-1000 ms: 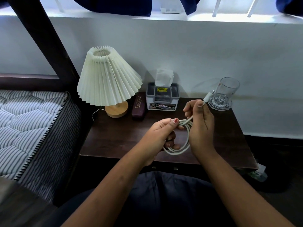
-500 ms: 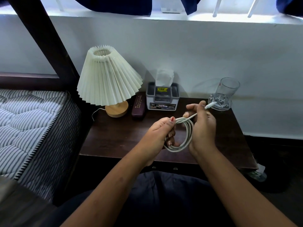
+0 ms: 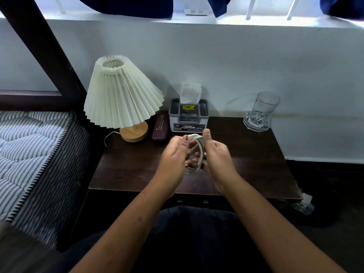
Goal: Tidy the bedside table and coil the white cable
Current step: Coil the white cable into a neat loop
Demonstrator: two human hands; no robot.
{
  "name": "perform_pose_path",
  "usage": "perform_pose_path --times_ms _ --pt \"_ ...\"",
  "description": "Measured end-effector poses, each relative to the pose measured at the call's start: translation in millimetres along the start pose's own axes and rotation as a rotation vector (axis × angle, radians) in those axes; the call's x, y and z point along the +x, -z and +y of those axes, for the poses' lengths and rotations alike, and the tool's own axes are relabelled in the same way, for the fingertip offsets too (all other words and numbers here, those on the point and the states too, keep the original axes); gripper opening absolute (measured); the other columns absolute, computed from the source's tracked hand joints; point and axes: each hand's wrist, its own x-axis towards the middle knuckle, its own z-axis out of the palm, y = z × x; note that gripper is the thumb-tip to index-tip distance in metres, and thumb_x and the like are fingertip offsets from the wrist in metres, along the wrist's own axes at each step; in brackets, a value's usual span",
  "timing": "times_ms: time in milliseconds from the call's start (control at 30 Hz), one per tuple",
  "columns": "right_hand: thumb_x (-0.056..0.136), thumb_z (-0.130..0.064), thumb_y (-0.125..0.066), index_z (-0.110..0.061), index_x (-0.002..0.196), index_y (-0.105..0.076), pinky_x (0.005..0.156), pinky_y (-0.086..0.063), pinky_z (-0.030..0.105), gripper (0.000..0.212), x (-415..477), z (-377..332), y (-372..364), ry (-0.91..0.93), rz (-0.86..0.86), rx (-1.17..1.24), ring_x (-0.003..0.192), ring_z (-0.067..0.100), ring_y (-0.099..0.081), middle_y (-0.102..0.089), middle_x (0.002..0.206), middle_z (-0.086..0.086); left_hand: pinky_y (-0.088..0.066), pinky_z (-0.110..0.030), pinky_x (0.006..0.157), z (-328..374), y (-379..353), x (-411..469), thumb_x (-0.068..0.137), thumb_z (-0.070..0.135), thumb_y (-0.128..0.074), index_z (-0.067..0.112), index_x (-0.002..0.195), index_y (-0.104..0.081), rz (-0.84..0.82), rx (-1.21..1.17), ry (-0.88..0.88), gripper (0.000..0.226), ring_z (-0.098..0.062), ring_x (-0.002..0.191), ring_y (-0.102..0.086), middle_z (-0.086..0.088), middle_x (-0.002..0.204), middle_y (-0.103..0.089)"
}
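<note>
The white cable [image 3: 199,146] is wound into a small upright coil, held in the air above the middle of the dark wooden bedside table [image 3: 128,170]. My left hand [image 3: 174,160] grips the coil's left side, thumb at the top. On the coil's right side my right hand [image 3: 216,154] holds it with the thumb raised at the top. The cable's loose end is tucked out of sight among the loops and fingers.
At the table's back stand a pleated cream lamp [image 3: 122,95] on a wooden base, a dark glasses case [image 3: 160,128], a tissue box [image 3: 188,117] and an empty glass [image 3: 262,111]. A striped mattress [image 3: 29,154] lies to the left, the white wall behind.
The free end with the plug, sticking out past my right hand towards the glass before, has been drawn into the coil. Both hands have closed in around the loops.
</note>
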Motion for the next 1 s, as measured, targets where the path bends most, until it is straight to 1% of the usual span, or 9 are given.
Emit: perform_pose_path --times_ms 67,167,300,367,500,600,733,867,1000 --pt "0.09 -0.031 -0.054 0.0 0.091 -0.066 0.065 -0.056 0.034 0.033 -2 0 -2 0.012 -0.171 0.015 0.062 0.018 -0.064 -0.067 0.075 0.012 -0.052 -0.021 0.051 0 6 5 0.098 0.03 -0.037 0.014 0.091 -0.058 0.078 0.012 -0.035 0.027 -0.008 0.057 -0.061 0.004 0.066 -0.065" --pt "0.087 -0.008 -0.059 0.002 0.1 -0.064 0.066 -0.056 0.026 0.017 -2 -1 1 0.009 -0.242 0.007 0.066 0.016 -0.066 -0.068 0.081 0.013 -0.042 -0.016 0.042 0 13 10 0.098 0.029 -0.036 0.018 0.082 -0.055 0.094 0.036 -0.072 0.028 0.001 0.038 -0.046 0.014 0.045 -0.054" --pt "0.087 -0.006 -0.059 0.004 0.103 -0.063 0.067 -0.056 0.025 0.019 -4 -5 2 -0.004 -0.244 -0.006 0.07 0.018 -0.065 -0.066 0.084 0.015 -0.042 -0.026 0.053 -7 19 15 0.097 0.033 -0.038 0.035 0.062 -0.055 0.166 0.213 -0.123 0.039 -0.001 0.048 -0.044 0.016 0.048 -0.051" --pt "0.085 -0.002 -0.06 0.002 0.104 -0.062 0.07 -0.056 0.029 0.02 -4 -6 1 0.013 -0.236 0.005 0.073 0.021 -0.065 -0.066 0.085 0.014 -0.045 -0.021 0.051 -7 20 16 0.097 0.033 -0.038 0.037 0.062 -0.057 0.182 0.201 -0.13 0.04 0.0 0.048 -0.047 0.017 0.052 -0.053" --pt "0.083 0.001 -0.061 -0.002 0.109 -0.06 0.075 -0.054 0.034 0.026 -3 -8 2 0.03 -0.207 0.028 0.077 0.02 -0.064 -0.067 0.086 0.01 -0.042 -0.015 0.047 -6 21 16 0.097 0.033 -0.038 0.029 0.068 -0.054 0.183 0.285 -0.163 0.033 0.003 0.046 -0.048 0.012 0.057 -0.052" --pt "0.085 -0.003 -0.06 -0.006 0.105 -0.061 0.07 -0.054 0.03 0.021 -2 -9 3 0.041 -0.215 0.08 0.07 0.013 -0.065 -0.069 0.08 0.005 -0.04 -0.019 0.049 -6 24 17 0.097 0.035 -0.037 0.024 0.07 -0.05 0.189 0.361 -0.171 0.032 -0.003 0.052 -0.044 0.006 0.062 -0.049" --pt "0.089 -0.007 -0.055 -0.007 0.105 -0.062 0.062 -0.054 0.021 0.017 -1 -11 7 0.0 -0.324 0.136 0.061 0.005 -0.063 -0.069 0.068 -0.004 -0.042 -0.017 0.04 -6 25 17 0.098 0.033 -0.036 0.021 0.071 -0.05 0.148 0.235 -0.089 0.033 -0.004 0.046 -0.046 0.003 0.062 -0.05" --pt "0.089 -0.01 -0.055 -0.007 0.115 -0.059 0.07 -0.051 0.024 0.027 0 -14 11 -0.051 -0.43 0.128 0.072 0.009 -0.06 -0.066 0.081 -0.001 -0.042 -0.019 0.049 -8 23 19 0.097 0.035 -0.036 0.021 0.07 -0.052 0.157 0.154 -0.052 0.034 -0.005 0.051 -0.045 0.006 0.06 -0.049" --pt "0.086 -0.011 -0.058 -0.014 0.117 -0.059 0.075 -0.049 0.027 0.031 3 -12 13 -0.073 -0.423 0.171 0.077 0.01 -0.062 -0.068 0.089 0.0 -0.043 -0.024 0.052 -5 20 20 0.098 0.035 -0.035 0.02 0.074 -0.053 0.193 -0.05 0.024 0.034 -0.008 0.052 -0.045 0.005 0.06 -0.048"
